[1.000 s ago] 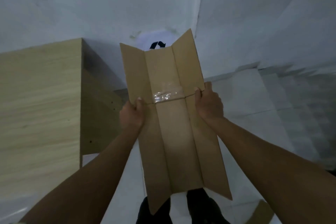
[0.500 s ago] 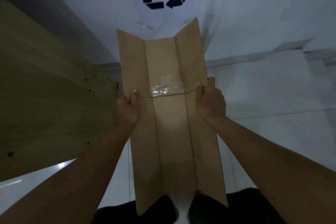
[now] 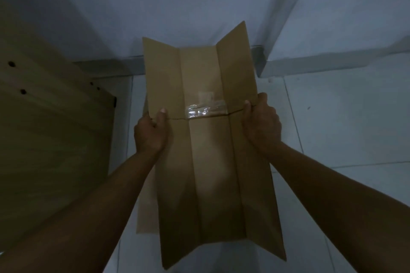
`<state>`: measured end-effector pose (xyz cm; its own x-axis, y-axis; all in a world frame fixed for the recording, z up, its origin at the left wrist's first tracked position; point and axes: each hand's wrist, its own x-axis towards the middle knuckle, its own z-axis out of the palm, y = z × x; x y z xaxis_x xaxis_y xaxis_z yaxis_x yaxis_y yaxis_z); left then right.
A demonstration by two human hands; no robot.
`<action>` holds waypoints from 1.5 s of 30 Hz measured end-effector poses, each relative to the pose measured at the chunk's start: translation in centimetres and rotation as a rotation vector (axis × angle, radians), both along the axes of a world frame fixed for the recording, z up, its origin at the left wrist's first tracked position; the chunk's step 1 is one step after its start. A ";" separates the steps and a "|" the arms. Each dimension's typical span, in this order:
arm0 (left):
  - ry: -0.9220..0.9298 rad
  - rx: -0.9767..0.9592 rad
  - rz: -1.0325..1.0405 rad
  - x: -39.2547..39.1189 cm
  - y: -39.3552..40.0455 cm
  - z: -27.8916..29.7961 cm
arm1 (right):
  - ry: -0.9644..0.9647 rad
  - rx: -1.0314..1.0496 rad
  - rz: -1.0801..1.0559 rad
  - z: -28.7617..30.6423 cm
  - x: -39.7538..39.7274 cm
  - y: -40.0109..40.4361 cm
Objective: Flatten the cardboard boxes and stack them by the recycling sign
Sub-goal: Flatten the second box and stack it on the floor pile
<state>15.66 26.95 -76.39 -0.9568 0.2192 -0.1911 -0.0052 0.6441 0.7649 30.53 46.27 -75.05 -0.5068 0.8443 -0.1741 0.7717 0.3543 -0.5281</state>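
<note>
The flattened box [image 3: 210, 150] hides both hands' fingers and most of another cardboard sheet [image 3: 145, 217] beneath.

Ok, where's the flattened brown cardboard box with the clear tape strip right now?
In the head view the flattened brown cardboard box is centre frame, gripped by the left hand and right hand at its side edges, above the white tiled floor.

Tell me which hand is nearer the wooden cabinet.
Left. The left hand grips the flattened box on the side toward the wooden cabinet; the right hand holds the far edge.
</note>
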 end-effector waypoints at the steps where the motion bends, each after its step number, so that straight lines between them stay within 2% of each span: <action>1: -0.002 -0.006 -0.005 -0.3 0.3 -1.1 | 0.009 -0.010 -0.001 -1.2 -0.1 0.3; 9: -0.033 -0.006 -0.036 -2.3 -0.1 -8.4 | 0.072 -0.069 0.005 -8.4 -0.2 1.7; 14: -0.057 -0.006 -0.011 -4.2 -1.3 -10.7 | 0.106 -0.120 -0.005 -10.9 -1.2 2.1; 16: -0.009 -0.074 0.005 -5.0 -1.5 -11.3 | 0.078 -0.097 -0.018 -11.7 -1.7 2.1; 19: 0.165 -0.344 0.048 -5.9 -1.4 -11.8 | -0.035 0.078 0.006 -12.8 -2.2 1.9; 21: 0.268 -0.452 -0.029 -5.6 -1.5 -12.4 | -0.100 0.192 0.114 -14.2 -2.3 1.5; 24: 0.444 -0.550 -0.351 -4.6 -1.3 -14.0 | -0.160 0.267 0.343 -16.6 -2.9 0.6; 26: 0.420 -0.579 -0.475 -4.7 -1.0 -15.3 | -0.158 0.244 0.364 -17.6 -3.5 0.1; 28: 0.363 -0.573 -0.498 -4.8 -0.8 -16.6 | -0.151 0.250 0.348 -18.5 -3.7 -0.2; 33: 0.370 -0.519 -0.441 -4.5 -0.6 -17.5 | -0.111 0.264 0.312 -19.3 -3.6 -0.6; 35: 0.333 -0.524 -0.464 -4.6 -0.6 -16.5 | -0.150 0.245 0.316 -18.6 -3.6 -0.6; 38: 0.341 -0.479 -0.527 -4.0 -0.9 -12.0 | -0.188 0.258 0.326 -14.8 -2.9 -1.5; 41: 0.369 -0.454 -0.559 -3.0 -1.3 -5.0 | -0.150 0.253 0.346 -7.5 -1.8 -3.4; 45: 0.433 -0.437 -0.604 -1.2 -1.8 7.5 | -0.052 0.284 0.378 5.6 -1.2 -5.5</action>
<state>14.42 25.17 -68.86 -0.7083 0.7056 -0.0225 0.6678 0.6799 0.3029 29.38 40.76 -69.46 -0.7844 0.6203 0.0033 0.5838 0.7401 -0.3337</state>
